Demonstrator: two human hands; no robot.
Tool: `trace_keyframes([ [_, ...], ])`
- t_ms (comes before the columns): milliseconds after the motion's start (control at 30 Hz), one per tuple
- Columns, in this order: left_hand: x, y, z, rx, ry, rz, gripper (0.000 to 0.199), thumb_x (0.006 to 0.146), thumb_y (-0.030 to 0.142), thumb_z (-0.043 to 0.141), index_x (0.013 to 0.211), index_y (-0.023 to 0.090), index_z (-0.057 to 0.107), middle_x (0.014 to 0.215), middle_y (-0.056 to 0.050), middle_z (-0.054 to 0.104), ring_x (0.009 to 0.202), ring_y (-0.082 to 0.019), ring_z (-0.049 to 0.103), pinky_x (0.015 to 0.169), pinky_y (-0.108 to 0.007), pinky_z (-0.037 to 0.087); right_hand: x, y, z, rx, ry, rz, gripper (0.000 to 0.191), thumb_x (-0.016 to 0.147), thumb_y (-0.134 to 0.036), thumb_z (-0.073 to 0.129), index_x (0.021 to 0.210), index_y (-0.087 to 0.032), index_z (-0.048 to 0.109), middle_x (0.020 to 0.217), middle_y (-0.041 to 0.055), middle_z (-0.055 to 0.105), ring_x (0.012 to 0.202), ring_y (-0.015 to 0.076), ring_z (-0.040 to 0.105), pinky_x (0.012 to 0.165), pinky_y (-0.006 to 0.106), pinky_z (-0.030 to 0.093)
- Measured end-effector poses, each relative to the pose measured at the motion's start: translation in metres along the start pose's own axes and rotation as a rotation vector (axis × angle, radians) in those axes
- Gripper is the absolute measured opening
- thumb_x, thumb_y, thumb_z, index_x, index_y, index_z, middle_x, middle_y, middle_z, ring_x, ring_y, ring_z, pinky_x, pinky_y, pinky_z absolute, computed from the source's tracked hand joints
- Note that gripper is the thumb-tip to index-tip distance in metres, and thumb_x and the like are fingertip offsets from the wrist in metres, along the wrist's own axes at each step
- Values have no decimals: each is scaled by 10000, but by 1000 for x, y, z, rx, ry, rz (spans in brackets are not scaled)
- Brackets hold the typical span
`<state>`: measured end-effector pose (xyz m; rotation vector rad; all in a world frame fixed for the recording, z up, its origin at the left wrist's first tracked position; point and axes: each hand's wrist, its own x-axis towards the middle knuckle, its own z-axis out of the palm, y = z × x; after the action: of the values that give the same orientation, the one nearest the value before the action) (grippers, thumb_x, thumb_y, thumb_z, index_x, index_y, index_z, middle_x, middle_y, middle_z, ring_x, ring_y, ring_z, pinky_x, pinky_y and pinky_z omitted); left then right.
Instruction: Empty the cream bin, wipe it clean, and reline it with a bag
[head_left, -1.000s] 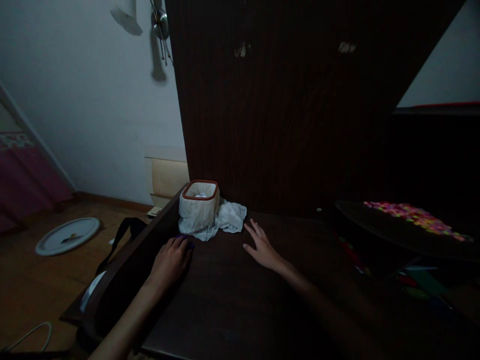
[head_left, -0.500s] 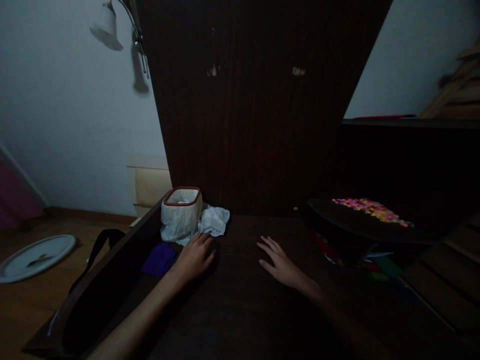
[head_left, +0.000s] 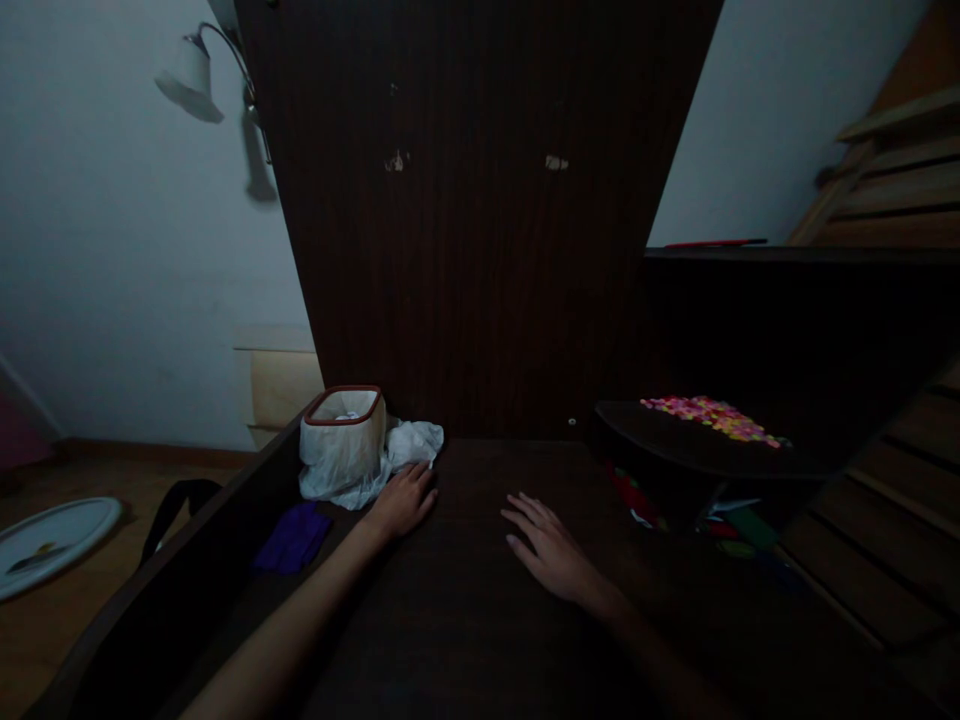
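My left hand (head_left: 403, 502) rests palm down on the dark wooden surface (head_left: 465, 580), fingers stretched out, holding nothing. Its fingertips lie at the edge of a crumpled white plastic bag (head_left: 414, 442); whether they touch it I cannot tell. Behind and to the left stands a small bin (head_left: 341, 455) with a brown rim and a white liner that spills over its sides. A folded purple cloth (head_left: 294, 537) lies left of my left wrist. To the right, my right hand (head_left: 551, 548) is palm down over the same surface, fingers spread, with nothing in it.
A tall dark panel (head_left: 480, 280) rises at the back. On the right, a rounded shelf (head_left: 637, 425) bears a heap of small colourful pieces (head_left: 712, 415), with red and green items (head_left: 750, 525) beneath. A raised board (head_left: 150, 580) edges the left side. A wall lamp (head_left: 191, 80) hangs upper left.
The view has shifted, so most things sit further left and slightly lower. My left hand is now closer to the crumpled bag. Both hands stay open.
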<state>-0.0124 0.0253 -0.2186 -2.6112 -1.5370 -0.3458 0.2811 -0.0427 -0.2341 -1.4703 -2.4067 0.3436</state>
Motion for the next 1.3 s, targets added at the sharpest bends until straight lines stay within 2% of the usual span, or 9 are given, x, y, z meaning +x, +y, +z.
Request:
trace_keyframes([
  [200,-7,4,-19,15,44,58,372,895,190,548,1258,155,617,1421,-181,568,1259,-357,562,1040,-517,517,0,-1,-2,-7,-26,14,495,1022,-403,441,1446,-177,561,1593,113,429,1512,295,324,1248,525,250],
  [333,-20,9,-37,-60,190,109,281,939,234,506,1172,174,649,1416,-166,558,1227,-328,585,1029,-494,536,1,2,1,-8,-12,2,479,1021,-387,447,1443,-190,562,1595,108,428,1516,291,318,1251,536,242],
  [400,-29,13,-41,-130,201,148,313,974,273,476,1226,175,633,1389,-156,589,1236,-304,599,1045,-471,539,1,3,2,-3,-17,-9,484,1023,-387,445,1455,-194,549,1603,106,413,1521,292,305,1251,540,239],
  [500,-42,16,-37,-198,121,202,365,991,332,494,1307,195,610,1425,-127,599,1311,-290,577,1113,-467,503,4,2,4,-4,-43,-15,496,1025,-402,443,1470,-202,534,1617,98,389,1527,298,288,1250,549,240],
  [600,-52,14,-22,-247,2,237,436,991,410,520,1369,204,591,1519,-118,534,1410,-316,500,1155,-507,465,9,-3,6,-12,-75,-28,514,1022,-423,449,1482,-206,521,1625,90,371,1534,304,266,1252,553,230],
  [767,-59,8,-1,-308,-148,226,623,1010,526,452,1546,214,388,1631,-109,354,1519,-354,312,1206,-612,346,15,-11,7,-18,-143,-47,589,1025,-509,416,1535,-215,446,1654,83,291,1550,313,205,1259,563,187],
  [933,-61,7,1,-349,-165,224,620,1020,519,439,1571,256,330,1654,-87,293,1541,-339,248,1228,-615,297,14,-12,5,-3,-169,-52,610,1029,-528,399,1549,-211,416,1663,85,258,1555,300,188,1263,554,175],
  [1300,-61,6,1,-361,-170,230,636,1016,519,457,1580,267,304,1656,-93,283,1545,-337,235,1237,-599,284,11,-10,6,38,-156,-56,598,1031,-515,416,1553,-223,404,1660,83,262,1556,298,183,1262,569,167],
])
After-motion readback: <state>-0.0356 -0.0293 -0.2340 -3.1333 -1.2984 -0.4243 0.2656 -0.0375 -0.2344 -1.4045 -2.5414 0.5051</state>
